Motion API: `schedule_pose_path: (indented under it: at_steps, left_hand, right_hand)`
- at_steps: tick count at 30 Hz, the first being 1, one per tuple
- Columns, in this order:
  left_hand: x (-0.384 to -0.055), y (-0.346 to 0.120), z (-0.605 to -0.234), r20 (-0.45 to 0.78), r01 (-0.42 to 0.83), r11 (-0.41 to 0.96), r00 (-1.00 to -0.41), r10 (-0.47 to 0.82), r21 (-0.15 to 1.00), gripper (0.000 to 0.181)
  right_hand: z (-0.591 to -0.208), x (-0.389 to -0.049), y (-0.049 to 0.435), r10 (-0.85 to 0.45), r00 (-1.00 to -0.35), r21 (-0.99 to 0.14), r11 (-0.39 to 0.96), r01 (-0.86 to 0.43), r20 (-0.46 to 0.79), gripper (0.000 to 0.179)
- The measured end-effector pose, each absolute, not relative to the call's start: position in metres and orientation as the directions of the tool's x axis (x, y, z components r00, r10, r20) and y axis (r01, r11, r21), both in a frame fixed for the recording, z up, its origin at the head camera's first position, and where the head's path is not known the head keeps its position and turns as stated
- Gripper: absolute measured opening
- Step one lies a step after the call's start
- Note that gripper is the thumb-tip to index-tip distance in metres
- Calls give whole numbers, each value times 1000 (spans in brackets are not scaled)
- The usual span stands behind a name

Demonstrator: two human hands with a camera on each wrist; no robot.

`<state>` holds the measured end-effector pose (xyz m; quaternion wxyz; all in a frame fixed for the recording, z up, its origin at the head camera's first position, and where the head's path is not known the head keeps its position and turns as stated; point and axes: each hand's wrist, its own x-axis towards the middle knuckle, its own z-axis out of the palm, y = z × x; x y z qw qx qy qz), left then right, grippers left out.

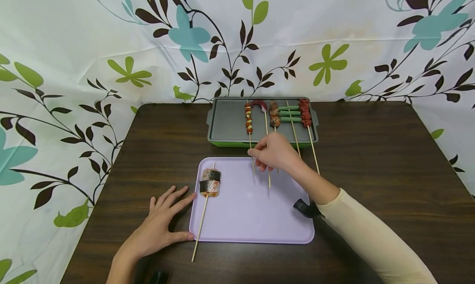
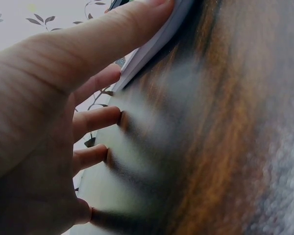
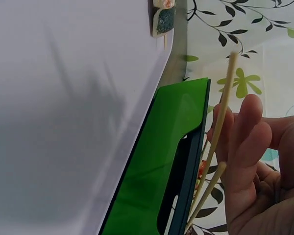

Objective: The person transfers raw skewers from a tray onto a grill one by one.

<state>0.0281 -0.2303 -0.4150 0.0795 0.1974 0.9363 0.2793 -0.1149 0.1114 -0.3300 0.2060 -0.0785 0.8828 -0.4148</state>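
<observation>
My right hand [image 1: 276,154] is over the far edge of the lilac tray [image 1: 252,222], its thumb and index finger pinching the stick of the leftmost skewer [image 1: 248,118], threaded with small red and pale pieces. That skewer's food end is over the grey grill plate [image 1: 228,123]. In the right wrist view, bare skewer sticks [image 3: 224,103] run past the fingers [image 3: 252,139]. My left hand [image 1: 156,224] lies spread on the table, with thumb and a fingertip at the tray's left edge. Beside it, a skewer [image 1: 210,183] with dark-banded pale pieces lies on the tray, its stick overhanging the front rim.
On the grill's right part lie a curled dark-red tentacle skewer [image 1: 258,104], a brown skewer [image 1: 274,114], a green-stalk skewer [image 1: 287,113] and a red-chunk skewer [image 1: 305,113]. Their sticks point toward me. A patterned cloth [image 1: 278,41] hangs behind the dark wooden table [image 1: 371,160].
</observation>
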Motion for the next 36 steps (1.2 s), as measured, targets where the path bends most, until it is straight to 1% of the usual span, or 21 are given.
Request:
schedule_pose_path:
  at_steps: [4, 9, 15, 19, 24, 33, 36]
  left_hand:
    - [28, -230, -415, -38, 325, 766, -909, 414, 554, 96]
    - [28, -230, -415, -41, 323, 765, -909, 414, 558, 96]
    - [28, -231, -415, -38, 327, 761, -908, 418, 560, 96]
    - [28, -231, -415, -41, 325, 762, -908, 418, 560, 96]
    - [28, -231, -415, -40, 326, 763, -908, 417, 558, 95]
    - [29, -231, -415, -45, 321, 764, -909, 415, 560, 95]
    - [28, -231, -415, -42, 325, 761, -908, 418, 561, 95]
  right_hand:
    - [-326, -107, 109, -309, -904, -757, 653, 25, -296, 25]
    - [-321, -96, 103, -336, -902, -752, 659, -19, -272, 22]
    - [-314, -75, 90, -404, -885, -751, 653, -102, -231, 19]
    - [-314, -60, 81, -474, -863, -756, 626, -193, -173, 17]
    - [-326, -43, 66, -544, -826, -763, 595, -254, -149, 17]
    - [-359, -22, 44, -623, -755, -737, 606, -299, -206, 17]
    - [-366, -19, 39, -632, -744, -737, 605, -299, -217, 18]
